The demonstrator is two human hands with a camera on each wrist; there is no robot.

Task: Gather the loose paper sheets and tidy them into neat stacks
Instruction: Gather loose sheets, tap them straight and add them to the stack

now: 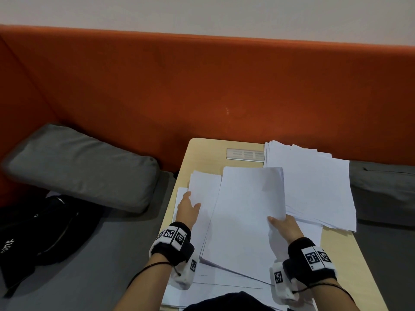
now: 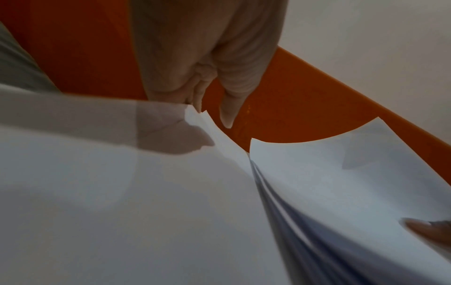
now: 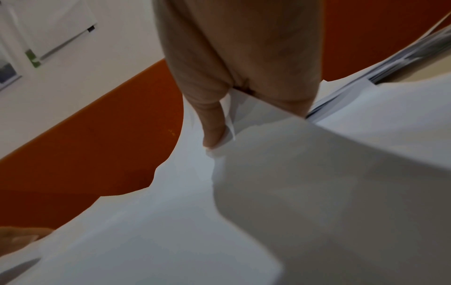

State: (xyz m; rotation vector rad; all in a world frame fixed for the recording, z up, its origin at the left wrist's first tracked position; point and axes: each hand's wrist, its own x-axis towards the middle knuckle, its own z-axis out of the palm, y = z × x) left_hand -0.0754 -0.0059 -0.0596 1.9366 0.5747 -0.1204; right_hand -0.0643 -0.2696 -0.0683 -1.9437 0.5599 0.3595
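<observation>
The right hand (image 1: 286,227) pinched a lifted sheaf of sheets (image 1: 247,212); the left hand (image 1: 187,208) gripped sheets beneath it on the bench (image 1: 202,153). A ragged pile (image 1: 314,187) lay right, a grey cushion (image 1: 78,164) left.

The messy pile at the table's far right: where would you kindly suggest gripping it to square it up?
Probably by its two long sides, a hand coming in from each side. The far pile lies flat on the table with its sheets fanned unevenly; pressing inward from both sides should align them before lifting.
</observation>
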